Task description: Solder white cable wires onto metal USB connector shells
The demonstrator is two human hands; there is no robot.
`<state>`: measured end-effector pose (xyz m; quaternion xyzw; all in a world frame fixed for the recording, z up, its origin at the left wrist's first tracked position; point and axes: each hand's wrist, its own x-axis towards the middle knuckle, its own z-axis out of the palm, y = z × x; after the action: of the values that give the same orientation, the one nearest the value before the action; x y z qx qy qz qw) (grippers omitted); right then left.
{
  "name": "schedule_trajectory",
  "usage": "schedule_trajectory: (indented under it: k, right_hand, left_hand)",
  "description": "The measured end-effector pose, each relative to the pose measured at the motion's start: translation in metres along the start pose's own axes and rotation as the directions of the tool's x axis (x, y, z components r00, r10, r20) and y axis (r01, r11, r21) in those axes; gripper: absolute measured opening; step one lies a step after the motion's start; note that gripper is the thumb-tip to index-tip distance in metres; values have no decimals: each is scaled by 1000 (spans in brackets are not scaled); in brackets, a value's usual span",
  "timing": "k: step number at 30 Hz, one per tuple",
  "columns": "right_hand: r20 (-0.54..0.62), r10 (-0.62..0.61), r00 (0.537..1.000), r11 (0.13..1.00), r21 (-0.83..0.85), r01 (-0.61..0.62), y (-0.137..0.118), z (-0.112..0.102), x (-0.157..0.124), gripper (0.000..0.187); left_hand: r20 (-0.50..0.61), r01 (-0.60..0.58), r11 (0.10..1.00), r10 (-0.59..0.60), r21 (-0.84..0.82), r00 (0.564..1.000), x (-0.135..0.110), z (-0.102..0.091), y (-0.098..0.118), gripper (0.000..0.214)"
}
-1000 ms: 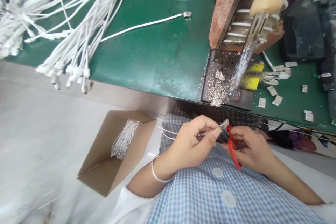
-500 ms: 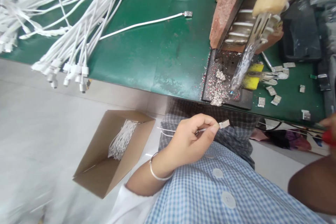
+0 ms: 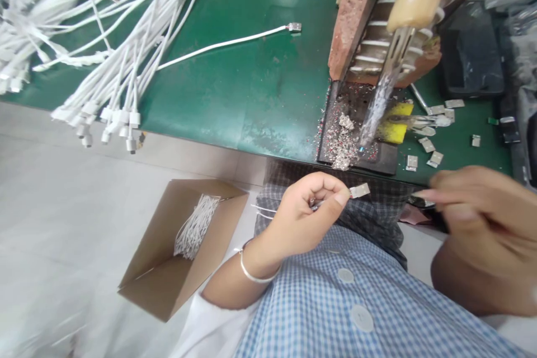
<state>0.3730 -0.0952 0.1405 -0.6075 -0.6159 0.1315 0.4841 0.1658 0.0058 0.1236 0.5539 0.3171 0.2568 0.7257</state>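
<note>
Pinched between the thumb and fingers of my left hand point(image 3: 308, 215) is a white USB cable point(image 3: 263, 211), whose metal USB plug point(image 3: 359, 190) sticks out to the right past my fingertips. Two thin white strands trail behind the hand on the left. My right hand point(image 3: 482, 224), blurred by motion, hovers off to the right of that plug, apart from it. Its fingers are drawn together in a pinch, and a small pale tip shows at their ends, too smeared to name. Both hands are below the front edge of the green table point(image 3: 268, 106).
A soldering iron point(image 3: 380, 100) rests in a coil holder above solder crumbs point(image 3: 342, 151) and a yellow sponge point(image 3: 396, 128). Several loose metal plug shells point(image 3: 428, 144) lie right of it. White cables point(image 3: 121, 56) heap at left; a cardboard box point(image 3: 146, 268) below holds white wires.
My right hand has come in from the right edge toward the left hand; the red thing seen beside it earlier no longer shows. My left hand keeps its hold on the cable, almost unmoved.
</note>
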Motion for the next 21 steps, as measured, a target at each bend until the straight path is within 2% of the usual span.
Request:
schedule_trajectory:
  k: [2,3,7,13,18,21]
  right_hand:
    - [9,-49,999,999,9,49,-7,16,6,23]
    - [56,-83,995,996,-14,84,-10,23,9,24]
    - [155,-67,986,992,-94,82,-15,39,19,9]
    - [73,-87,994,986,-133,96,-8,45,21,11]
    - [84,-151,985,976,-146,162,-4,46,25,10]
    - [57,-142,988,976,-159,150,-2,47,27,12]
  left_hand:
    - [8,-13,1000,13,-13,1000,2,1,0,17]
    - [15,-19,1000,19,-21,1000,3,1,1,16]
    - [14,-39,999,39,-11,999,7,0,6,16]
    - [-11,-88,996,89,33,996,14,-1,12,14]
    - [-44,-142,987,145,81,988,19,-1,15,10]
    - [-61,-136,985,143,104,988,22,-1,18,13]
